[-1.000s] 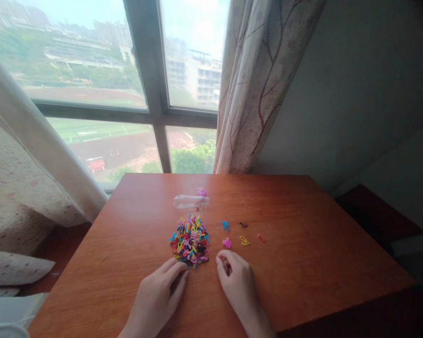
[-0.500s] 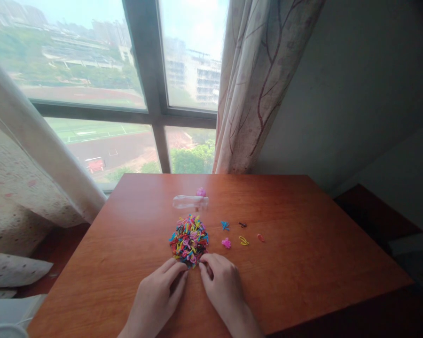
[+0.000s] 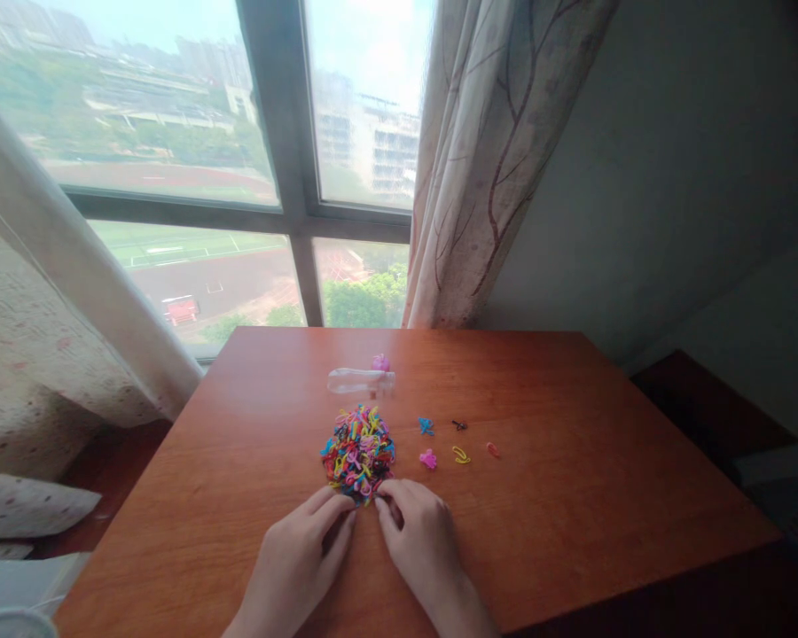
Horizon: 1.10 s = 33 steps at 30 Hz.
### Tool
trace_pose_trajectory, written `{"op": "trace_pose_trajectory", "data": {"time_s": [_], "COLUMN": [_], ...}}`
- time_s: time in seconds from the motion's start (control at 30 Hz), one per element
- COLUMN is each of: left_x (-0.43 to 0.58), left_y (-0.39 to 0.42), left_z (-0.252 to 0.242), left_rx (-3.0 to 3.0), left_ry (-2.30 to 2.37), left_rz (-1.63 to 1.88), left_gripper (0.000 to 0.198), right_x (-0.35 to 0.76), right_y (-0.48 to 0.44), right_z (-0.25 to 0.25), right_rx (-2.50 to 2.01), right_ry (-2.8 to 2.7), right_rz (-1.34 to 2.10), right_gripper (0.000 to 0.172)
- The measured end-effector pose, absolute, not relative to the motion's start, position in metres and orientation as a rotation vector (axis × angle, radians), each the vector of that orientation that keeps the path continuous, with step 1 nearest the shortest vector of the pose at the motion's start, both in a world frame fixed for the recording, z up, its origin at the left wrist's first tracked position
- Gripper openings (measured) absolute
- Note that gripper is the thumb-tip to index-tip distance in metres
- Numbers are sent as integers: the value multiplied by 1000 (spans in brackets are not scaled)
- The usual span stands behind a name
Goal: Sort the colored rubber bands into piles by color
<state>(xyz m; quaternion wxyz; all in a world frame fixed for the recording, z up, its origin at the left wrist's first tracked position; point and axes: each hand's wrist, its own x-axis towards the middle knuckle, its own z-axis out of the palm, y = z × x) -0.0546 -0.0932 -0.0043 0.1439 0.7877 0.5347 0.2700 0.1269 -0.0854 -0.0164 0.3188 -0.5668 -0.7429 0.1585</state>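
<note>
A heap of small many-coloured elastic bands [image 3: 359, 450] lies on the wooden table. My left hand [image 3: 304, 545] touches its near left edge, thumb and fingers curled together in a pinch. At the near right edge, my right hand [image 3: 418, 532] is closed the same way, its fingertips a short gap from the left ones. Whatever the fingertips pinch is too small to make out. Right of the heap are small separate groups of bands: blue [image 3: 426, 426], pink [image 3: 428, 459], black [image 3: 459, 425], yellow [image 3: 461, 455] and orange-red [image 3: 493, 450].
Behind the heap a clear plastic bottle [image 3: 352, 381] lies on its side, with a purple piece [image 3: 380, 362] just behind it. The brown table [image 3: 572, 496] reaches to a window flanked by curtains [image 3: 485, 159]. A white object [image 3: 27, 589] is at the lower left.
Both hands stay at the near edge of the heap with almost no visible movement. The view has shifted very slightly; the bands and bottle lie as before.
</note>
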Motion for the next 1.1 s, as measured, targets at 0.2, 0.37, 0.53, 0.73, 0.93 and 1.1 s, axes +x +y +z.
{"op": "trace_pose_trajectory", "data": {"time_s": [0.2,0.37,0.53,0.73,0.93,1.1], "left_x": [-55,-56,-57,-57,-57,-57], "left_y": [-94,-95,-95,-95,-96,-97], "left_z": [-4,-8,-9,-8,-10,-10], "left_rx": [2266,2285,2283,2275,2281,2274], "left_ry": [1545,1551,1559,1550,1555,1559], "left_rz": [772,740,700,678,671,675], "left_gripper": [16,16,16,17,18,18], "right_x": [129,130,131,155,187,190], "right_y": [-86,-89,-89,-66,-27,-10], "right_z": [-15,-8,-3,-7,-4,-1], "right_rx": [-1471,-1435,-1395,-1461,-1745,-1891], "right_ry": [-1931,-1867,-1846,-1799,-1793,-1883], "right_rz": [471,644,696,553,279,207], "right_gripper": [13,12,13,17,16,12]}}
